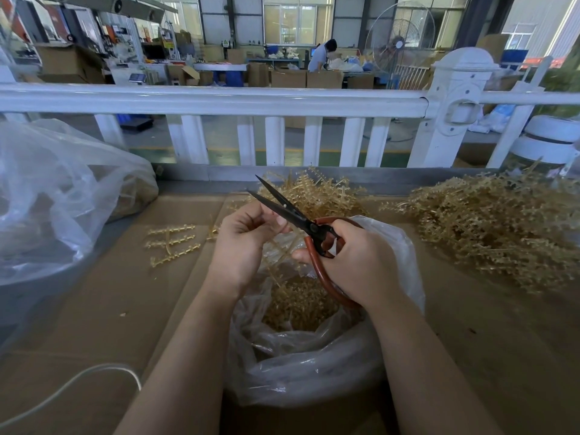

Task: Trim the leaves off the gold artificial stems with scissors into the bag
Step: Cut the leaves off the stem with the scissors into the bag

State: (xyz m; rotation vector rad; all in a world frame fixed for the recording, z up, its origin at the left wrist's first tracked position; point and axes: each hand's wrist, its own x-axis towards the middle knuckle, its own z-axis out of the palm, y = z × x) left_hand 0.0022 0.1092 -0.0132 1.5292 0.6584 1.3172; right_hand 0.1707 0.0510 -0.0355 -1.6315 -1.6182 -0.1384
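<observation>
Plastic of a big clear sack [53, 196] fills the far left, cut off by the frame edge; its contents show only as a brownish blur. Right of it, one trimmed stem piece [172, 244] lies on the cardboard-covered desk [103, 309]. A white cable [72, 384] curves across the near left corner and runs out of view. The left hand [241, 246] pinches a thin gold stem [282, 246], fingers curled; the stem itself is largely hidden behind the hands. The scissors [292, 215] point up and left, blades slightly parted, with the right hand [357, 262] wrapped in a firm grip round the red handles. Both hands hang over the open bag [314, 365], which holds cut leaves [298, 306]. Behind the hands sits a small heap of stems [317, 196], a larger pile [496, 227] to the right.
</observation>
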